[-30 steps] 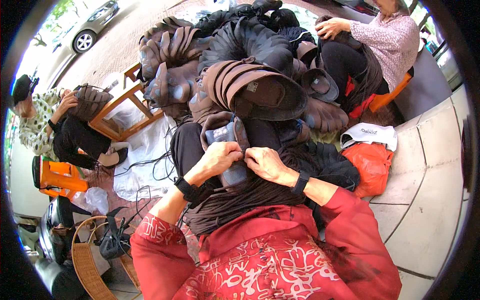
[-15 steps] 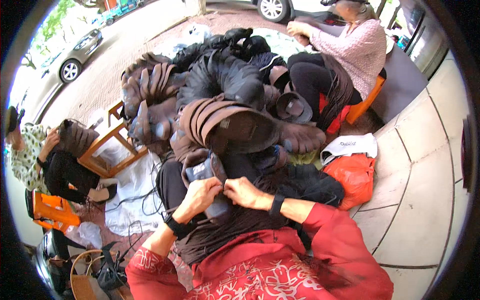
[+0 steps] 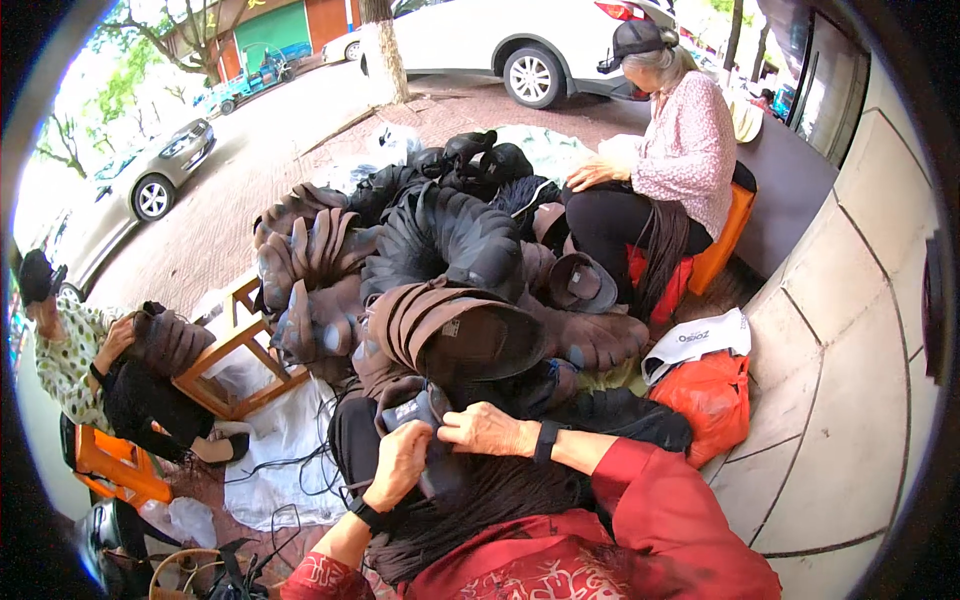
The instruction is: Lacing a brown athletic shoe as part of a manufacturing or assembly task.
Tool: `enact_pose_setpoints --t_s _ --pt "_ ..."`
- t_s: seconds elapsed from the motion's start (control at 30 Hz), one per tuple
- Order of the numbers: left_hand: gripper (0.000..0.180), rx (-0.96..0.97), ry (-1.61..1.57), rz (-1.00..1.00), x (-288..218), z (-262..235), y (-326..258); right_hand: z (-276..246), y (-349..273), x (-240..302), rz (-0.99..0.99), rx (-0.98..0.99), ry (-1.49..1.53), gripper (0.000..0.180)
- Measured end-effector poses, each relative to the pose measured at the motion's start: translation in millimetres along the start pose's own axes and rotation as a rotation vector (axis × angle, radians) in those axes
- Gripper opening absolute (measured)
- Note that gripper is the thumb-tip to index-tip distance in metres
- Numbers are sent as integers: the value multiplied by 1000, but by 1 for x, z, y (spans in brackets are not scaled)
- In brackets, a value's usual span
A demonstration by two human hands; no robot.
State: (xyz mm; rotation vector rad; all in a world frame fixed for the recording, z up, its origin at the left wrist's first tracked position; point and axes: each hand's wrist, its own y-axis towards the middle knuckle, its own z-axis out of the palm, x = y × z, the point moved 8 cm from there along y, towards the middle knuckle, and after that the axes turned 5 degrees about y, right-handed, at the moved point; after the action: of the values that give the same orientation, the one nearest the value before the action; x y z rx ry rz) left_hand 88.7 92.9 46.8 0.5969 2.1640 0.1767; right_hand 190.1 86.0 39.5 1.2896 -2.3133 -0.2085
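Gripping a dark cap piece [image 3: 425, 425] together, the left hand [image 3: 398, 465] and right hand [image 3: 485, 430] pinch it before the heaped brown caps [image 3: 450, 330].

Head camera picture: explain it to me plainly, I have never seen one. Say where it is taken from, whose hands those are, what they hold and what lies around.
The picture comes from a wide fisheye camera worn on a person's head, looking down, so straight edges bend near the rim. The two forearms in red patterned sleeves belong to the wearer. The left hand and right hand meet over a small dark brown fabric cap piece with a pale label and pinch it between the fingers. Just beyond lies a big heap of brown and black stacked fabric caps on the paved ground. Beside it stand a wooden frame stool and an orange plastic bag. Two other people sit nearby handling similar caps, one in a pink blouse, one in a dotted shirt.
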Motion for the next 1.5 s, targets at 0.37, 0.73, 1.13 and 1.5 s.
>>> enact_pose_setpoints --t_s 0.37,0.73,1.13,1.5 --pt "8 280 440 338 -11 36 9 -6 -6 -15 71 -115 160 27" --pt "8 -16 624 226 1 -56 21 -11 4 0 152 22 258 22" --pt "10 82 -487 -856 53 14 -88 26 35 1 458 107 688 18" --pt "14 -67 -619 -826 54 23 -94 37 27 -8 634 158 914 23"
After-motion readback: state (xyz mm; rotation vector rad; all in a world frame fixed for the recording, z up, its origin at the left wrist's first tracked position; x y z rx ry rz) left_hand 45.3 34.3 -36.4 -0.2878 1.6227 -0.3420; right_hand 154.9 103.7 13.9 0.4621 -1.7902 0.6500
